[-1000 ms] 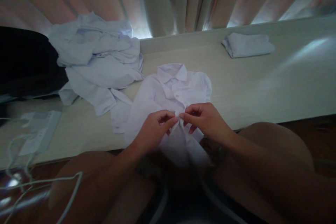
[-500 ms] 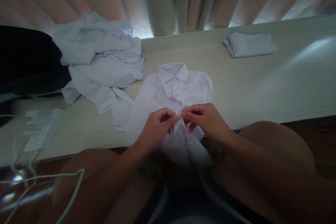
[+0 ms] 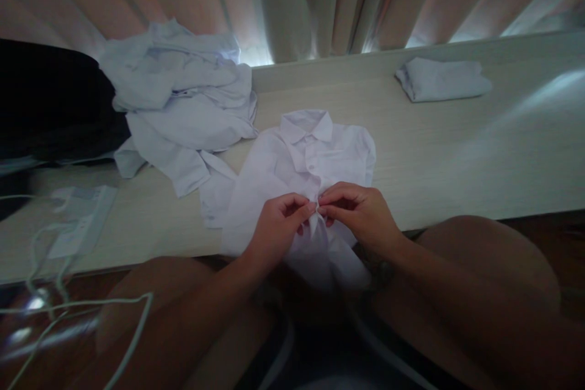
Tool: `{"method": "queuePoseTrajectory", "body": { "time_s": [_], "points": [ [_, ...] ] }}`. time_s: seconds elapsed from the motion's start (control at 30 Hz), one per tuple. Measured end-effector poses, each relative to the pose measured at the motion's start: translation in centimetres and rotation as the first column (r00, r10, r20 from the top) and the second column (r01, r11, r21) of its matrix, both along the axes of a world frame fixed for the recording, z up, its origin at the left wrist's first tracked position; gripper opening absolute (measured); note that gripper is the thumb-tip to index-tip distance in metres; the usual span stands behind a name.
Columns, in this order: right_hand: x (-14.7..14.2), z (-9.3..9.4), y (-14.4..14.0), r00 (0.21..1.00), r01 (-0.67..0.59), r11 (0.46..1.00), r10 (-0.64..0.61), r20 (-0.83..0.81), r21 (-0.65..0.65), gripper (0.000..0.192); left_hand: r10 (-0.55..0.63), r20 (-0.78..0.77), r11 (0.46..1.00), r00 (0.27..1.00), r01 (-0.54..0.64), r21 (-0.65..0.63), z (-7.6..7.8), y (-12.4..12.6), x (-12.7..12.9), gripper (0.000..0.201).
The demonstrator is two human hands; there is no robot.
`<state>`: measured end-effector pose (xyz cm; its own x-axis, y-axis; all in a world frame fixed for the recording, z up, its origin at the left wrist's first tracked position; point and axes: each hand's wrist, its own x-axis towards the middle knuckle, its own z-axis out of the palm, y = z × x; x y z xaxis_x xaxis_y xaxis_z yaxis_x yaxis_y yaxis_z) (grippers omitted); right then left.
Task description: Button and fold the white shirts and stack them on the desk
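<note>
A white collared shirt (image 3: 269, 164) lies front up in the middle, its collar pointing away from me and its lower part hanging over the near edge. My left hand (image 3: 284, 222) pinches the front opening between thumb and index finger. Close against it, my right hand (image 3: 359, 213) pinches the other side of the same opening. The fingertips of both hands almost meet at the placket. Whatever button sits between them is too small and covered to make out. Above the hands, the upper front of the shirt looks closed.
A heap of white shirts (image 3: 183, 97) lies on the pale tabletop (image 3: 439, 158), left of my shirt. Farther left are a dark bundle (image 3: 50, 103), a power strip (image 3: 82, 225) and wire hangers (image 3: 132, 341). A folded white cloth (image 3: 443, 80) rests at back right, before the curtains (image 3: 283, 6).
The view has shifted slightly, so everything appears a little farther right. My right fingers have closed in lower on the placket, nearer to my left fingertips. Both hands keep pinching the shirt.
</note>
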<state>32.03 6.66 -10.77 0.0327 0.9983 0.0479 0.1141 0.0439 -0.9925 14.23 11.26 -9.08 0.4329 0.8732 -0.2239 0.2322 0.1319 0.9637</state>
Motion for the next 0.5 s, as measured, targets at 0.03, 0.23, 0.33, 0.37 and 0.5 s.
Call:
{"method": "queuePoseTrajectory", "body": {
  "time_s": [0.03, 0.23, 0.33, 0.37, 0.5],
  "points": [
    [-0.03, 0.03, -0.01, 0.998, 0.008, 1.000, -0.009, 0.055, 0.029, 0.007, -0.004, -0.015, 1.000, 1.000, 0.004, 0.005, 0.02, -0.01, -0.01, 0.021],
    [-0.08, 0.16, 0.08, 0.883, -0.060, 0.954, -0.087, 0.462, 0.295, 0.008, -0.039, -0.124, 0.997, 0.991, 0.047, 0.060, -0.04, 0.23, -0.21, 0.027],
    [-0.10, -0.26, 0.10, 0.850, -0.090, 0.923, -0.124, 0.512, 0.374, 0.008, -0.065, -0.171, 0.991, 0.983, 0.085, 0.108, -0.21, 0.21, -0.23, 0.032],
    [-0.12, -0.39, 0.10, 0.843, -0.098, 0.917, -0.130, 0.523, 0.386, 0.008, -0.070, -0.187, 0.988, 0.980, 0.094, 0.125, -0.25, 0.14, -0.22, 0.032],
    [-0.27, -0.55, 0.05, 0.817, -0.113, 0.905, -0.151, 0.557, 0.411, 0.008, -0.064, -0.198, 0.985, 0.978, 0.094, 0.145, -0.28, -0.26, -0.16, 0.034]
  ]
}}
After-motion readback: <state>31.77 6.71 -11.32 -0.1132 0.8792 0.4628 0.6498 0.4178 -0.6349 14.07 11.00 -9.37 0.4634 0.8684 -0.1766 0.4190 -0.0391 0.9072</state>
